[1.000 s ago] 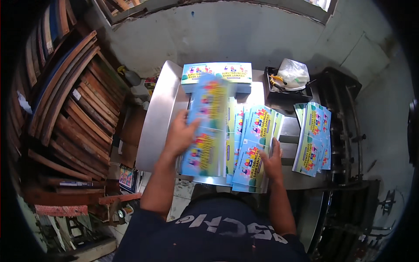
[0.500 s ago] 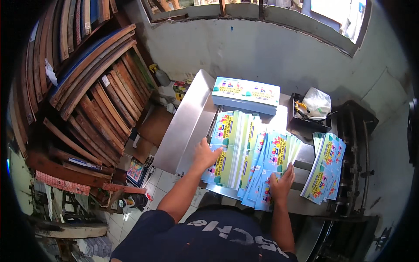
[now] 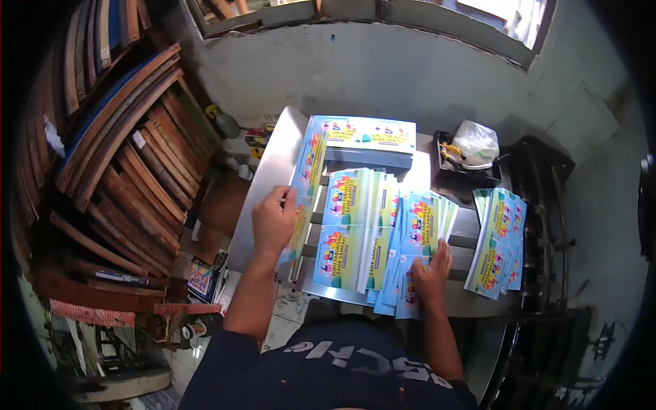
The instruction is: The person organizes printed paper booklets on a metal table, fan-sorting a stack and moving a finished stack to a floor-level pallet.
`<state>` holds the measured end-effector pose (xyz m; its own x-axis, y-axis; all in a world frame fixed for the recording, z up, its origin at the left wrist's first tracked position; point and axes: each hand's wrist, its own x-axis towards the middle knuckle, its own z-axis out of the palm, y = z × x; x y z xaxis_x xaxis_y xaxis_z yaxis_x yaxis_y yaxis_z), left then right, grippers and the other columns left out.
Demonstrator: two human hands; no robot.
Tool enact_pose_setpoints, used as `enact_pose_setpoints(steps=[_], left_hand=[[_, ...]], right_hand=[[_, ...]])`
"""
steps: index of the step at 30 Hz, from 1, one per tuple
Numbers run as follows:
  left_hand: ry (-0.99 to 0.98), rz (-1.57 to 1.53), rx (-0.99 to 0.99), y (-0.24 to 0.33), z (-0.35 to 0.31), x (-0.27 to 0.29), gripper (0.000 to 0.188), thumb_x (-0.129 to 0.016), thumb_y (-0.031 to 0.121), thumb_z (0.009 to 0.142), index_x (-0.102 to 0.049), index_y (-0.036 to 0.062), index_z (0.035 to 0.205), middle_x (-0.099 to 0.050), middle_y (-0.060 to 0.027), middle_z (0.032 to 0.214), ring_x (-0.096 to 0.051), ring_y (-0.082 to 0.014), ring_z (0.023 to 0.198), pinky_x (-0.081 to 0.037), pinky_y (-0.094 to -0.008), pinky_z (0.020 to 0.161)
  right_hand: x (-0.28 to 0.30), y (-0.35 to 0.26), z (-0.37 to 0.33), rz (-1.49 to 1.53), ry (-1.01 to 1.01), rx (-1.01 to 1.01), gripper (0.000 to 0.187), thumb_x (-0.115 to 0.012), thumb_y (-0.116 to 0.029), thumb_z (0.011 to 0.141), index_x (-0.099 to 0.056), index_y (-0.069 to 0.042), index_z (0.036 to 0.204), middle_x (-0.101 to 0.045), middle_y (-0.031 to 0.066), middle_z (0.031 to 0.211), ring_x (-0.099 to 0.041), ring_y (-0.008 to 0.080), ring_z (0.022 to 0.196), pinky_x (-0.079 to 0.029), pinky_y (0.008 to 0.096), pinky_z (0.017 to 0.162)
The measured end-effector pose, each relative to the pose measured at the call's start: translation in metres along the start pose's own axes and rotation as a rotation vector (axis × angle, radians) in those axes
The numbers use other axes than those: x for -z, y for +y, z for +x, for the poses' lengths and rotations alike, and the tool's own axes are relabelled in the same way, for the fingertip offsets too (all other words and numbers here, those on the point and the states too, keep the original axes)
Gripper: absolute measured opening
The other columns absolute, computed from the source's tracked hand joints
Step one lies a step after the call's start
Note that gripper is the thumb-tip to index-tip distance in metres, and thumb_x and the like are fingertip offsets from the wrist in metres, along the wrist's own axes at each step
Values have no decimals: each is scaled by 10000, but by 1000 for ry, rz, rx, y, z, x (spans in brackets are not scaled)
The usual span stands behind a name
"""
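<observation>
The left hand (image 3: 273,220) has a closed grip on a tilted sheaf of bright blue-and-yellow printed paper sheets (image 3: 305,179) at the metal tabletop's (image 3: 270,171) left. The right hand (image 3: 430,272) lies flat, apparently ungripping, on the fanned stack (image 3: 417,236). Several piles are laid; sorting seems midway.

The sheet (image 3: 305,179) in the left hand (image 3: 272,220) was light blue with bright yellow and red pictures.
</observation>
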<state>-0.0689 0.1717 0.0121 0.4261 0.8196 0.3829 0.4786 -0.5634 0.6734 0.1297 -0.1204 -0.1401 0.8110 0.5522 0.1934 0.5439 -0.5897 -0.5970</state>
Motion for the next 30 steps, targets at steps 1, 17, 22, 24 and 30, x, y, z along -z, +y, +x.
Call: enact_pose_setpoints(steps=[1, 17, 22, 24, 30], left_hand=[[-12, -11, -9, 21, 1, 10, 232, -588, 260, 952, -672, 45, 925, -693, -160, 791, -685, -341, 699, -512, -438, 630], [-946, -73, -432, 119, -57, 1, 159, -625, 191, 932, -670, 43, 967, -662, -115, 687, -687, -241, 612, -511, -356, 596], [-1039, -46, -478, 121, -61, 1, 134, -631, 172, 921, -668, 51, 966, -674, -129, 744, -684, -277, 661, -514, -387, 613], [-1013, -47, -579, 116, -65, -1, 126, -635, 165, 913, -672, 61, 974, -679, -138, 767, -682, -306, 700, -519, -397, 622], [-1119, -59, -599, 126, -75, -13, 146, -659, 164, 892, -670, 59, 992, -692, -147, 820, -680, -334, 741, -522, -428, 655]], right_hand=[[4, -2, 2, -8, 11, -12, 861, -642, -330, 799, -246, 20, 1478, -332, 258, 1483, -264, 399, 1421, -151, 541, 1171], [159, -95, -13, -41, 65, 358, 363, -778, -262, 802, -630, -53, 1060, -683, 126, 997, -648, 289, 973, -383, 530, 999], [161, -84, -29, 26, -25, 332, 245, -745, -240, 829, -660, -54, 965, -685, 118, 896, -660, 264, 875, -414, 486, 961], [160, -77, -36, 157, -211, 266, 203, -727, -231, 843, -679, -45, 909, -679, 133, 876, -658, 273, 877, -427, 453, 941], [169, -66, -49, 569, -436, -115, 177, -671, -200, 902, -693, -25, 910, -675, 118, 788, -652, 228, 731, -508, 377, 731]])
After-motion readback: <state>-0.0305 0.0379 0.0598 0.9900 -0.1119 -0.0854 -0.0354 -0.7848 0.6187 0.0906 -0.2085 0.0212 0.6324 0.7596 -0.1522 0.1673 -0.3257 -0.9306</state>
